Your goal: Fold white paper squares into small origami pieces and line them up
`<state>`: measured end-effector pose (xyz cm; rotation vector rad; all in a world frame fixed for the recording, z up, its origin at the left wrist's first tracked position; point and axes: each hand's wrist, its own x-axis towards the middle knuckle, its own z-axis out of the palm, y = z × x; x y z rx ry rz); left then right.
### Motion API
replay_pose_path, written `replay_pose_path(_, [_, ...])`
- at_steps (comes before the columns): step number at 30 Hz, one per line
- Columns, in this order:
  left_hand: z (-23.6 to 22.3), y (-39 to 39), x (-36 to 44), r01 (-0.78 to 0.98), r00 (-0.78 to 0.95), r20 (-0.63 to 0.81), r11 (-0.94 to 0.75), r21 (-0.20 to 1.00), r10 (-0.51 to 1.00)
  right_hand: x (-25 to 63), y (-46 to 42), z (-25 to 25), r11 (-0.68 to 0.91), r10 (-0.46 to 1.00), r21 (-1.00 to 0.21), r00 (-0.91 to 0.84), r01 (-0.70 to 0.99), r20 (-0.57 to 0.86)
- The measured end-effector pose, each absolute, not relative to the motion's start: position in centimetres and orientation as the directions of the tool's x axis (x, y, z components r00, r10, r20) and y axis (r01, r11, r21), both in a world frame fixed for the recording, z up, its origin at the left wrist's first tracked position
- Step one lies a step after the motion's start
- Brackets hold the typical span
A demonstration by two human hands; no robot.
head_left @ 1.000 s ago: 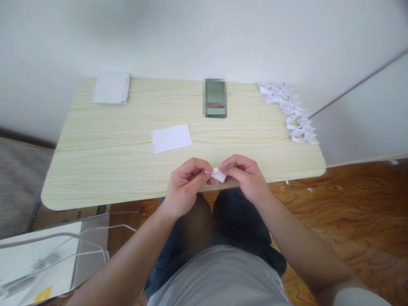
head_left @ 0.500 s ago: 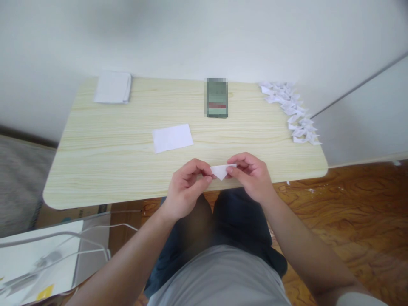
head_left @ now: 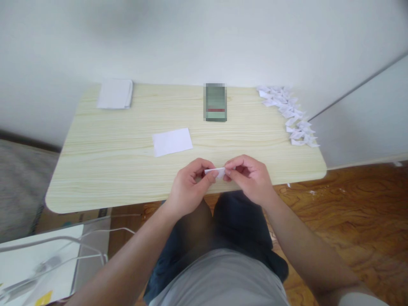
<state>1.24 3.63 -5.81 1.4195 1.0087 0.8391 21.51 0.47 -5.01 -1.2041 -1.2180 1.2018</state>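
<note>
A small folded piece of white paper (head_left: 219, 172) is pinched between my two hands, just above the table's front edge. My left hand (head_left: 193, 182) is closed on its left end, with the thumb lying over the near side. At the right end, the thumb and fingertips of my right hand (head_left: 250, 176) grip the paper. Fingers cover much of it, so its full shape is hidden. Beyond my left hand, a flat white paper rectangle (head_left: 172, 142) lies on the table.
The pale wood-grain table (head_left: 105, 170) stands against a wall. On it are a stack of white paper (head_left: 114, 93) at back left, a blurred dark green rectangular item (head_left: 216, 103) at back centre, and several folded white paper pieces (head_left: 287, 106) along the right edge. White cables (head_left: 92, 242) lie below left.
Half a second ago the paper showed as a downward-pointing triangle; now it looks narrower. My left thumb has come over its left part, and my right fingers have shifted to its right end.
</note>
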Motion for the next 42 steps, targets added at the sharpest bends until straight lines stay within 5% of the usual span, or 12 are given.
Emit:
replay_pose_path(9, [0.2,9.1,3.4,0.078,0.28,0.304,-0.338,0.938,0.91,21.8,5.8,2.3,0.217,0.973,-0.976,0.075,0.006,0.217])
replay_pose_path(22, [10.9,19.2,5.7,-0.021,0.149,0.628,-0.632,0.775,0.764,22.2,15.5,11.8,0.521,0.824,-0.849,0.209,0.084,0.526])
replay_pose_path(32, [12.0,22.1,5.0,-0.068,0.183,0.65,-0.65,0.757,0.738,23.0,19.0,12.4,0.538,0.84,-0.843,0.088,-0.003,0.536])
replay_pose_path(42, [11.2,22.3,4.2,0.029,0.269,0.527,-0.554,0.832,0.806,24.2,19.0,11.3,0.498,0.852,-0.845,0.07,0.195,0.519])
